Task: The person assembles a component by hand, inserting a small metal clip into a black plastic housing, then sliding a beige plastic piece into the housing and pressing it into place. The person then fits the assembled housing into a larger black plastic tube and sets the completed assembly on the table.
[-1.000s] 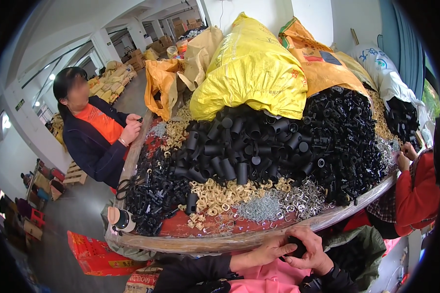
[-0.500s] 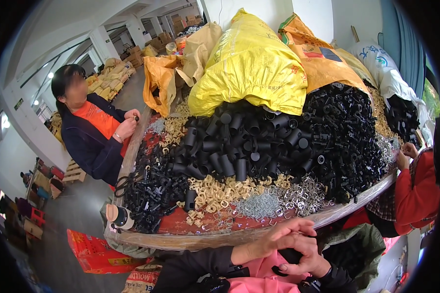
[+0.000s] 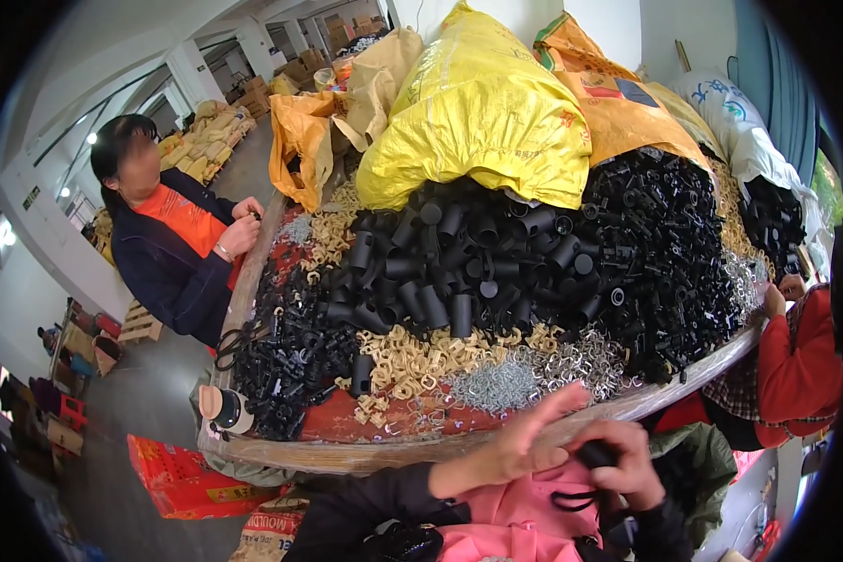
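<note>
My right hand [image 3: 635,466] is closed around a short black plastic cylinder [image 3: 597,455], its round end facing left. A thin black loop [image 3: 574,500] hangs just below that hand; whether it is joined to the cylinder I cannot tell. Beside it, my left hand [image 3: 508,453] is open, with a finger stretched toward the table and nothing visible in it. Ahead of both hands lie a heap of small grey screws [image 3: 495,386], bent silver metal pieces [image 3: 585,367] and tan ring-shaped parts [image 3: 412,361]. Behind these rises a pile of black cylinders [image 3: 459,267].
The table's wrapped wooden edge [image 3: 347,457] runs before me. A lidded cup [image 3: 225,409] stands at its left corner. Small black parts [image 3: 286,365] lie nearby. A large yellow sack [image 3: 478,112] leans at the back. Co-workers work at left [image 3: 173,234] and right [image 3: 796,361].
My hands have moved apart from each other. The black cylinder now shows in my right hand, and the black loop hangs below. My left hand's finger stretches further forward.
</note>
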Available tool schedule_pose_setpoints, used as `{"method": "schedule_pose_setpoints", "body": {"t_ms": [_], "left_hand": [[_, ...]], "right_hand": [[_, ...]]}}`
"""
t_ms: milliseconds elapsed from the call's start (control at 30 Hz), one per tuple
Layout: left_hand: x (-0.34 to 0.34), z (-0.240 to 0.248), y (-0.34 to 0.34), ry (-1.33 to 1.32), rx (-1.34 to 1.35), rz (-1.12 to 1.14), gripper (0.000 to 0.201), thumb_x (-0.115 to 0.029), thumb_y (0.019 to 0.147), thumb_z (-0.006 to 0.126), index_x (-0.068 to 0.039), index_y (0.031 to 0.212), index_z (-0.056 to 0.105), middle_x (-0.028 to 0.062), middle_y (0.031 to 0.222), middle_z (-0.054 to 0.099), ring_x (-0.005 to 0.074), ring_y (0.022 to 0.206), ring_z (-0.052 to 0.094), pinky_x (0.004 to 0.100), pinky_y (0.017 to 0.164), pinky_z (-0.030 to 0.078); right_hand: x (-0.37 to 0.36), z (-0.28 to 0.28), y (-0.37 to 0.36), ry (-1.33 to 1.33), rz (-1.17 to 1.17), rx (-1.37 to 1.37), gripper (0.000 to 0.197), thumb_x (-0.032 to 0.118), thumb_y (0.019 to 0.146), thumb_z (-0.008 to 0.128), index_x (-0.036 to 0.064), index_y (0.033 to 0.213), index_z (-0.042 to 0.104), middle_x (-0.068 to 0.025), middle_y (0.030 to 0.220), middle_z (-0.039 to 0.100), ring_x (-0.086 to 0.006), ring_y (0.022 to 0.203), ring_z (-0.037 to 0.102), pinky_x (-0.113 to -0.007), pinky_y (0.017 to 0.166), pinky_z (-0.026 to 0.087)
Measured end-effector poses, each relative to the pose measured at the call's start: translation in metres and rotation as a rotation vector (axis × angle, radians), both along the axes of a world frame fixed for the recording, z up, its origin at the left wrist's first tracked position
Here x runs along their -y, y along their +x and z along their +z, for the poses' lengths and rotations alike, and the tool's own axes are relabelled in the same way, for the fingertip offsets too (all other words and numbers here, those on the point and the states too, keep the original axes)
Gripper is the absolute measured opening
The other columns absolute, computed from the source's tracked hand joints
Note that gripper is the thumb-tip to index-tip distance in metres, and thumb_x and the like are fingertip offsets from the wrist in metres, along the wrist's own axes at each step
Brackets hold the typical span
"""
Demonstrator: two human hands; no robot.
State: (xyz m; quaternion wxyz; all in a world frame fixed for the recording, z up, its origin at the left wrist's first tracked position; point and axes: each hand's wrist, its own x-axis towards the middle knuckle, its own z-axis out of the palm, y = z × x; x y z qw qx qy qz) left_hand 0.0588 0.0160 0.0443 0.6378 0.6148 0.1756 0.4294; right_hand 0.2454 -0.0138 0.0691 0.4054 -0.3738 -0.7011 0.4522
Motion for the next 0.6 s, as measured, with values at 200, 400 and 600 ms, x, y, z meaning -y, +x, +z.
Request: {"method": "schedule_pose_setpoints", "body": {"t_ms": [200,400,600], "left_hand": [[-0.026,-0.016,-0.132,0.521,-0.917,0.970,0.039,-0.019,0.074,0.059,0.000,0.106,0.050,0.0140,0.112,0.047,0.0278,0.096,0.050,0.0337,0.081,0.041],[-0.017,-0.029,-0.195,0.522,-1.359,1.047,0.040,-0.020,0.072,0.059,-0.003,0.106,0.048,0.0174,0.102,0.047,0.0371,0.083,0.051,0.0382,0.071,0.044],[-0.033,-0.030,-0.195,0.488,-1.331,0.934,0.040,-0.013,0.071,0.061,-0.006,0.108,0.046,0.0152,0.105,0.046,0.0330,0.074,0.054,0.0340,0.063,0.046]], "right_hand": [[0.069,-0.029,0.134,0.022,-0.413,0.558,0.042,0.034,0.056,0.065,0.0005,0.079,0.058,-0.0128,0.068,0.057,-0.0275,0.065,0.056,-0.034,0.060,0.043],[0.123,-0.076,0.185,-0.022,-0.707,1.346,0.040,0.019,0.060,0.066,-0.0008,0.092,0.053,-0.0173,0.081,0.054,-0.0345,0.076,0.052,-0.040,0.065,0.041],[0.042,-0.043,0.097,0.121,-0.543,0.912,0.030,0.013,0.066,0.063,0.0001,0.092,0.053,-0.0157,0.081,0.054,-0.0333,0.076,0.050,-0.038,0.066,0.040]]}}
